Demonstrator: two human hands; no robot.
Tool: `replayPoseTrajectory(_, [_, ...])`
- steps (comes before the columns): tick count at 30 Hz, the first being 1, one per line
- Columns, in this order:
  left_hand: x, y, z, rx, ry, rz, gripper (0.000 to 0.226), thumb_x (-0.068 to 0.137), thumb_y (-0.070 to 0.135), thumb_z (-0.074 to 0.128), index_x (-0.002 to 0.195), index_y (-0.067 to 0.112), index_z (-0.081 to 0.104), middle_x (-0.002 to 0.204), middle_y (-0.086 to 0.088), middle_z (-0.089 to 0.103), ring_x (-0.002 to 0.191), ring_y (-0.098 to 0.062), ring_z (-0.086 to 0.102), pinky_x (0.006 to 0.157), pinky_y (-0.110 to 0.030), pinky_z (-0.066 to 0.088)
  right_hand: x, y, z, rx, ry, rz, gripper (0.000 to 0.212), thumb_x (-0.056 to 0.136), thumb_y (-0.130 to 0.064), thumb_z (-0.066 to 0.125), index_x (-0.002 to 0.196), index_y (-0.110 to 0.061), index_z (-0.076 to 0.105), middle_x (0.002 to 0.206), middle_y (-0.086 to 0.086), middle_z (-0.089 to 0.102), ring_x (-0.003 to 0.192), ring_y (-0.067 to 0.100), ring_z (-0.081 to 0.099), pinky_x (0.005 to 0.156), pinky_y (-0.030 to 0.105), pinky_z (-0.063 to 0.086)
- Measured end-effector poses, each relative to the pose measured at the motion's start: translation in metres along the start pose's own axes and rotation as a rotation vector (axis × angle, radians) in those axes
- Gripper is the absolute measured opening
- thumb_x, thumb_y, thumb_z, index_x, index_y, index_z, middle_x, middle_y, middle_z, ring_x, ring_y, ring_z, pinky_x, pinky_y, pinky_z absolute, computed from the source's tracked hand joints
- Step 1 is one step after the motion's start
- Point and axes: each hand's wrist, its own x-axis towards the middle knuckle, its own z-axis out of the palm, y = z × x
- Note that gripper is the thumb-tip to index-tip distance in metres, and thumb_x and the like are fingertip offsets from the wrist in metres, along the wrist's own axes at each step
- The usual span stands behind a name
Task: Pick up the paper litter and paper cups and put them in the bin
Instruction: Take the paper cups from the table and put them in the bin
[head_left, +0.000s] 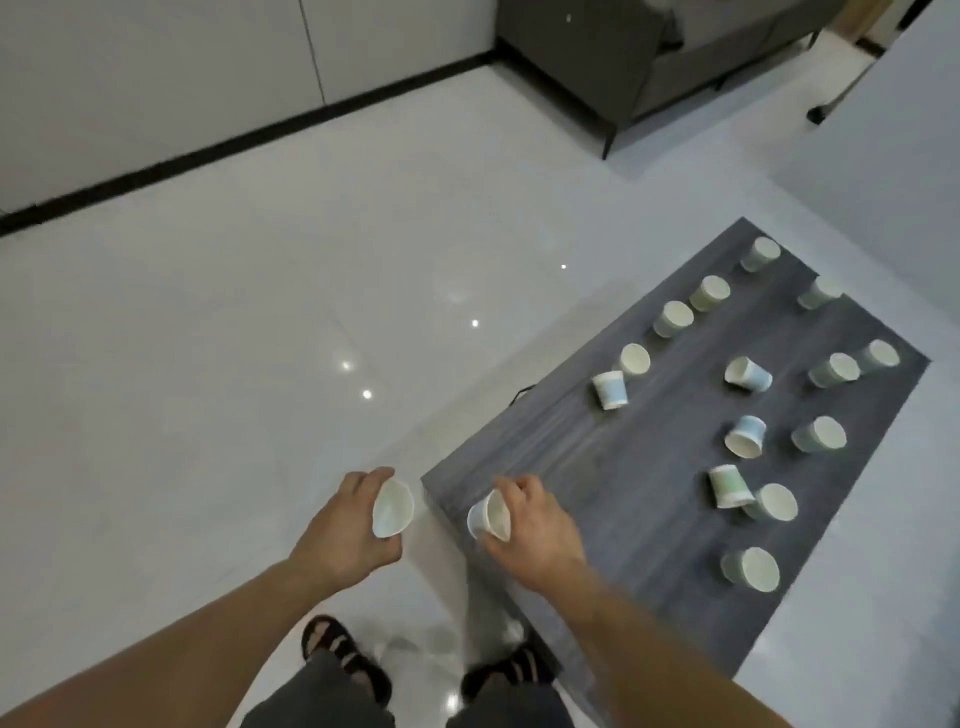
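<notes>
Left hand (340, 527) grips a paper cup (393, 509) — right hand (540, 525) grips a second cup (488, 515) over the tabletop (613, 457) corner. Cup print unreadable.

1. No writing, brand or number could be read anywhere I looked.
2. The paper cups (748, 375) on the surface (545, 452) showed only pale blue and green bands, too blurred for any lettering.

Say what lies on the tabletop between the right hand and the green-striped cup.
Nothing: the head view shows bare grey tabletop between the right hand, gripping a paper cup, and the green-striped cup.
</notes>
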Motion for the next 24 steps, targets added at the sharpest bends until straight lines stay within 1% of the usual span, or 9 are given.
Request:
replayPoseTrajectory(1, [-0.007, -0.017, -0.021, -0.013, 0.038, -0.008, 0.084, 0.073, 0.034, 0.073, 0.145, 0.027, 0.030, 0.134, 0.005, 0.037, 0.112, -0.017, 0.049, 0.088, -0.026, 0.042, 0.008, -0.029, -0.002, -0.034, -0.006, -0.038, 0.059, 0.083, -0.053, 0.062, 0.132, -0.027, 0.043, 0.127, 0.001, 0.041, 0.114, 0.026, 0.050, 0.087, 0.038, 0.047])
replayPoseTrajectory(3, [-0.023, -0.053, -0.063, -0.034, 0.114, -0.039, 0.084, 0.072, 0.034, 0.074, 0.144, 0.026, 0.032, 0.134, 0.005, 0.037, 0.115, -0.018, 0.048, 0.091, -0.029, 0.043, 0.024, -0.088, -0.002, -0.069, -0.030, -0.107, 0.064, 0.085, -0.052, 0.060, 0.140, -0.026, 0.038, 0.134, 0.001, 0.040, 0.120, 0.026, 0.046, 0.094, 0.037, 0.044])
replayPoseTrajectory(5, [-0.040, -0.089, -0.102, -0.057, 0.199, -0.091, 0.084, 0.072, 0.035, 0.074, 0.144, 0.025, 0.031, 0.135, 0.004, 0.037, 0.117, -0.018, 0.047, 0.093, -0.031, 0.044, 0.041, -0.144, -0.001, -0.109, -0.051, -0.182, 0.068, 0.087, -0.051, 0.058, 0.145, -0.026, 0.033, 0.138, 0.002, 0.038, 0.121, 0.027, 0.045, 0.096, 0.038, 0.044])
replayPoseTrajectory(9, [-0.067, -0.156, -0.164, -0.140, 0.328, -0.215, 0.085, 0.073, 0.035, 0.073, 0.145, 0.024, 0.030, 0.137, 0.003, 0.037, 0.119, -0.019, 0.046, 0.095, -0.032, 0.044, 0.071, -0.244, -0.004, -0.188, -0.058, -0.342, 0.070, 0.086, -0.054, 0.057, 0.145, -0.028, 0.031, 0.137, 0.000, 0.038, 0.117, 0.025, 0.047, 0.091, 0.039, 0.048])
replayPoseTrajectory(13, [-0.072, -0.202, -0.206, -0.229, 0.424, -0.295, 0.086, 0.073, 0.037, 0.072, 0.146, 0.025, 0.028, 0.138, 0.004, 0.036, 0.120, -0.019, 0.046, 0.095, -0.031, 0.044, 0.112, -0.327, -0.010, -0.267, -0.038, -0.501, 0.071, 0.085, -0.056, 0.057, 0.145, -0.027, 0.032, 0.136, -0.001, 0.041, 0.114, 0.022, 0.050, 0.087, 0.036, 0.051])
replayPoseTrajectory(17, [-0.061, -0.236, -0.248, -0.255, 0.481, -0.335, 0.087, 0.073, 0.039, 0.071, 0.146, 0.028, 0.025, 0.138, 0.006, 0.035, 0.116, -0.017, 0.046, 0.090, -0.027, 0.043, 0.163, -0.394, -0.012, -0.319, -0.068, -0.579, 0.073, 0.085, -0.056, 0.057, 0.146, -0.027, 0.030, 0.138, -0.001, 0.040, 0.117, 0.022, 0.048, 0.088, 0.035, 0.050])
replayPoseTrajectory(21, [-0.043, -0.282, -0.316, -0.203, 0.552, -0.414, 0.085, 0.074, 0.039, 0.069, 0.146, 0.027, 0.026, 0.138, 0.004, 0.036, 0.118, -0.018, 0.047, 0.094, -0.030, 0.044, 0.228, -0.468, -0.018, -0.333, -0.063, -0.658, 0.071, 0.086, -0.057, 0.056, 0.146, -0.029, 0.029, 0.138, -0.002, 0.039, 0.118, 0.021, 0.048, 0.088, 0.034, 0.049])
replayPoseTrajectory(24, [-0.031, -0.311, -0.368, -0.174, 0.585, -0.501, 0.084, 0.074, 0.041, 0.069, 0.146, 0.027, 0.027, 0.139, 0.004, 0.037, 0.118, -0.018, 0.047, 0.095, -0.030, 0.044, 0.278, -0.523, -0.032, -0.355, -0.080, -0.698, 0.071, 0.085, -0.056, 0.056, 0.145, -0.029, 0.029, 0.138, -0.002, 0.039, 0.118, 0.021, 0.048, 0.087, 0.034, 0.050])
